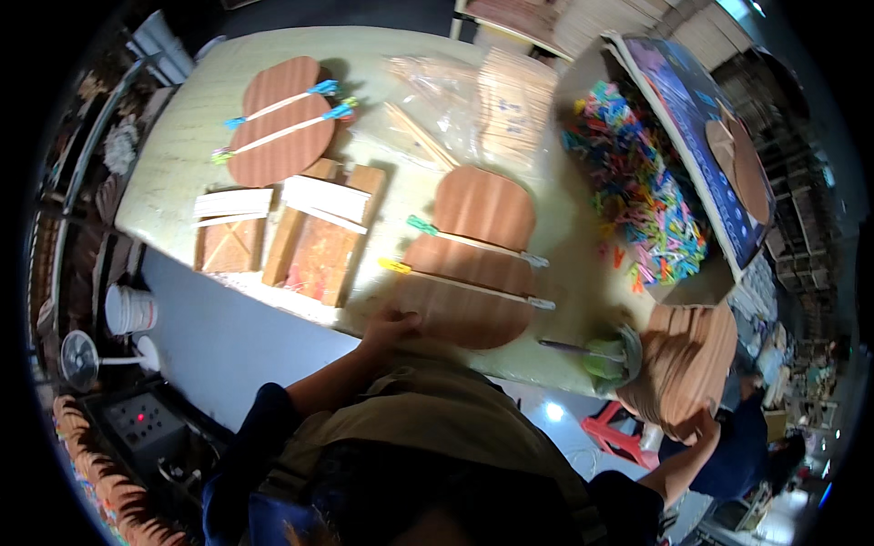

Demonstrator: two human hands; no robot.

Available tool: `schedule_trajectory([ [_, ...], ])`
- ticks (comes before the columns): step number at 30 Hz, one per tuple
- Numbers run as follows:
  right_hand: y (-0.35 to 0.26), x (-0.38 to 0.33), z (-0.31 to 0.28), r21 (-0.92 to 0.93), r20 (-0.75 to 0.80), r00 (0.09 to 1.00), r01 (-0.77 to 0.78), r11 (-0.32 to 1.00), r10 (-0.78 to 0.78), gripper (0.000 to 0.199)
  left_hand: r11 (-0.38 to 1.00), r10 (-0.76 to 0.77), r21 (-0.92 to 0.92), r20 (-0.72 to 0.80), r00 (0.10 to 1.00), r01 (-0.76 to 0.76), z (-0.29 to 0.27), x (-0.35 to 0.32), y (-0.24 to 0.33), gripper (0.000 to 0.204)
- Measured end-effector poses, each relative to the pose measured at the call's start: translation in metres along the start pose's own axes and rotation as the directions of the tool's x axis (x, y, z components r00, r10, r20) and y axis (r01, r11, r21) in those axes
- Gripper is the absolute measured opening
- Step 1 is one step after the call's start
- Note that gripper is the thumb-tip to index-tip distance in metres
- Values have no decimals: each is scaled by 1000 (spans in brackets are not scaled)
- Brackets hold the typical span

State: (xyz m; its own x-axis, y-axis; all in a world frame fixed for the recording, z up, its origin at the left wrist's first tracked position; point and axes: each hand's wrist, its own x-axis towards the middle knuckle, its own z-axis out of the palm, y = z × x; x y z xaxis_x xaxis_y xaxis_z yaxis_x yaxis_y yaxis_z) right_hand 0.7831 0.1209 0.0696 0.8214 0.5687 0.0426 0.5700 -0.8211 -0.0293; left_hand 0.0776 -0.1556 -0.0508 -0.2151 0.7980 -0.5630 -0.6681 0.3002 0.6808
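In front of me a ukulele-shaped wooden plate (482, 205) lies on the table. Two pale wood strips (469, 283) cross it, their ends held by small clothespins (394, 265) in green, yellow and white. My left hand (391, 328) is closed at the plate's near left edge, fingers curled against it. Off to the right, my right hand (701, 428) grips the near edge of a stack of similar wooden plates (689, 355); its fingertips are partly hidden. A green cup (608, 362) with a brush (564, 346) across it stands beside that stack.
At the far left lies another plate (280, 118) with clipped strips. White strips (326, 200) rest on wooden blocks (350, 246). Bagged wood sticks (514, 105) lie at the back. An open box (669, 293) of colourful clothespins (642, 191) stands right. A red stool (619, 437) is below.
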Motion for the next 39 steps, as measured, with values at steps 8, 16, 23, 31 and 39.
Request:
schedule_trajectory([
  [8,33,24,5,513,58,997,12,858,-48,93,817,547,26,-353,759,-576,-39,-15,106,18],
  [16,62,-4,-57,998,59,956,-60,7,-286,81,641,606,100,-675,422,-761,-204,63,245,13],
  [23,-7,-153,-55,993,115,765,-74,90,-633,41,777,564,452,-809,166,-438,-340,126,283,29],
  [31,-145,-392,55,859,385,133,-414,302,-913,18,490,857,871,-490,-159,-45,-153,97,269,68],
  [39,-168,-451,88,735,541,4,-488,470,-841,17,-20,797,865,317,514,-502,18,27,90,52],
])
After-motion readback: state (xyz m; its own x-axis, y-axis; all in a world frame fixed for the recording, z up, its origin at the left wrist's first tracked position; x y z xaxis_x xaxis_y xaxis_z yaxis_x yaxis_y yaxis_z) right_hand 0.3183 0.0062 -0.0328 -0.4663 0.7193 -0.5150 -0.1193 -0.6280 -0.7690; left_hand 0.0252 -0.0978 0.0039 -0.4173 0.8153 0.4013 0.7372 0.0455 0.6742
